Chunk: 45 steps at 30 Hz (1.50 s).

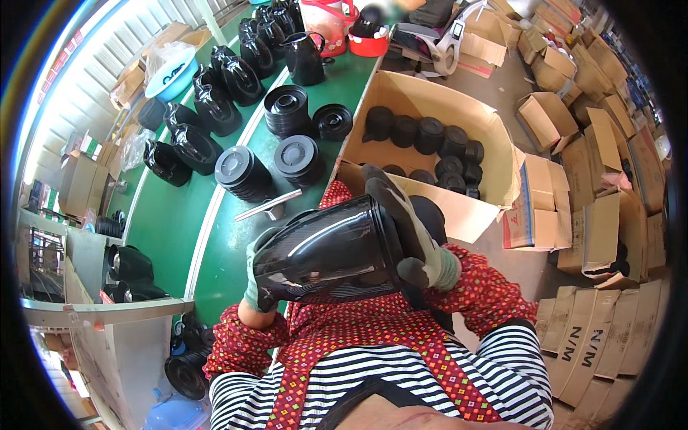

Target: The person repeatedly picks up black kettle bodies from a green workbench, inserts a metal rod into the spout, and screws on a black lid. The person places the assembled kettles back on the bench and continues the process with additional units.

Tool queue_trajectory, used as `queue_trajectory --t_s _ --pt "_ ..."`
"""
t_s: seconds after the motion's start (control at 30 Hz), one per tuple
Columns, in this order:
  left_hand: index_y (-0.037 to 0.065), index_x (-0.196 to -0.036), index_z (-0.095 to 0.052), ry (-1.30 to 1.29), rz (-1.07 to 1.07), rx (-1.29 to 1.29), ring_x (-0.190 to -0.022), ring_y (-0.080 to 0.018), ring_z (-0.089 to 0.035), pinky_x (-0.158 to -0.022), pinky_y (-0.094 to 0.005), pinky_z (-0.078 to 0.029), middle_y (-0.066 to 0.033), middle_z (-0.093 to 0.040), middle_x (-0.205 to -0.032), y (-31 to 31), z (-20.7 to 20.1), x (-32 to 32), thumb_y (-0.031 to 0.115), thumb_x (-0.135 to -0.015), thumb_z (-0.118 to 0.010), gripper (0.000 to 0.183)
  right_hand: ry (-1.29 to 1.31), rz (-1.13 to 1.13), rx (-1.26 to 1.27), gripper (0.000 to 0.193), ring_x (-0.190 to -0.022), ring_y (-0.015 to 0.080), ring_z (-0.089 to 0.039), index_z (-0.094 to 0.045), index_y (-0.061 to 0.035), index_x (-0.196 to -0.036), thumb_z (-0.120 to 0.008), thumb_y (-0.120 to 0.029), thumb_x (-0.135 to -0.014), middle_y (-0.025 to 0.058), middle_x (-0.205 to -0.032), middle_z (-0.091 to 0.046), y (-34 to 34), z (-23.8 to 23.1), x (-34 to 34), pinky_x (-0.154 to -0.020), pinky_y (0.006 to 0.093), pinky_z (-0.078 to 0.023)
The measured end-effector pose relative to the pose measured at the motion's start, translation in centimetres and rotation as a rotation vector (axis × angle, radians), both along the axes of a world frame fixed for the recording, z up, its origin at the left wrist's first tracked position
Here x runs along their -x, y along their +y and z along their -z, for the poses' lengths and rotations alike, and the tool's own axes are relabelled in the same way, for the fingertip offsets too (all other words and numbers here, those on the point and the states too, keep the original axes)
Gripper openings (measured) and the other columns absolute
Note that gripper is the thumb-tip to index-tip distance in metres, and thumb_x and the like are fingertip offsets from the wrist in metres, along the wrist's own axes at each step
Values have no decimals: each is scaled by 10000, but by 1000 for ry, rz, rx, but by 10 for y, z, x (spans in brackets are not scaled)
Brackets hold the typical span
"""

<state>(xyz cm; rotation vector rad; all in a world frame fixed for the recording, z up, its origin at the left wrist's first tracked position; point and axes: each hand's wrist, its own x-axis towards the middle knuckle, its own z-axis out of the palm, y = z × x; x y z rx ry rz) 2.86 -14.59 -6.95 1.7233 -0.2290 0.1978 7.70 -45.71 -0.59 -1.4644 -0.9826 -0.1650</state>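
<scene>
A large glossy black jug body (326, 251) lies on its side in front of my chest, held between both gloved hands. My left hand (264, 242) is closed around its left end, the fingers partly hidden behind it. At the right end, my right hand (410, 226) grips the rim, with fingers over the top and the thumb low. Just beyond the jug, a T-shaped metal tool (269, 207) rests on the green table (240, 247). Stacks of round black lids (242, 170) stand behind the tool, with another lid stack (297, 159) to their right.
Rows of black jugs (215, 111) line the table's far left. Open-topped cardboard box (494, 129) holds several black cylindrical parts beside the table's right edge. More cartons (545, 204) cover the floor at right. A metal-edged shelf (107, 312) stands at left.
</scene>
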Motion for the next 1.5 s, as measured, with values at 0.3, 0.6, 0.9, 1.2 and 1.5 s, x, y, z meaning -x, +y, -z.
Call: queue_trajectory --t_s 0.3,0.6,0.9,1.2,1.5 --pt "-38 -1060 -741 -279 -156 -307 -1079 -334 -743 -939 -427 -605 -249 -700 -1298 3 -54 4 52 -774 -870 326 1313 -580 -366 891 -1381 256 -559 -306 -78 -1653 -362 -730 -1049 134 -1579 -517 -6 30 -10 -1192 434 -421" --pt "-26 -1050 -738 -877 146 -780 -1070 -392 -745 -926 -387 -598 -302 -666 -1328 -23 -121 -3 78 -742 -872 352 1259 -315 -251 710 -1530 264 -398 -297 -13 -1650 -487 -454 -1127 153 -1673 -385 -12 34 13 -1256 423 -327" --pt "-61 -1383 -615 131 93 293 -1253 -315 -664 -1098 -432 -534 -180 -618 -1458 -24 -60 -1 69 -960 -688 448 765 -68 -421 578 -1255 230 -614 -524 -16 -1455 -490 -487 -1121 132 -1392 -634 20 -2 23 -1137 398 -456" --pt "9 -1451 -548 387 355 297 -1308 -321 -622 -1120 -441 -515 -198 -565 -1511 9 -19 7 135 -957 -724 539 562 -28 -133 913 -1621 358 -194 -292 -19 -1660 -585 -599 -1019 243 -1751 -154 -10 37 38 -1286 462 -227" --pt "-39 -1469 -524 447 274 722 -1291 -327 -646 -1124 -479 -527 -243 -627 -1427 -15 -48 13 267 -949 -762 649 681 -117 -524 738 -1471 311 -463 -393 -10 -1602 -642 -413 -1036 199 -1568 -473 5 41 38 -1206 436 -364"
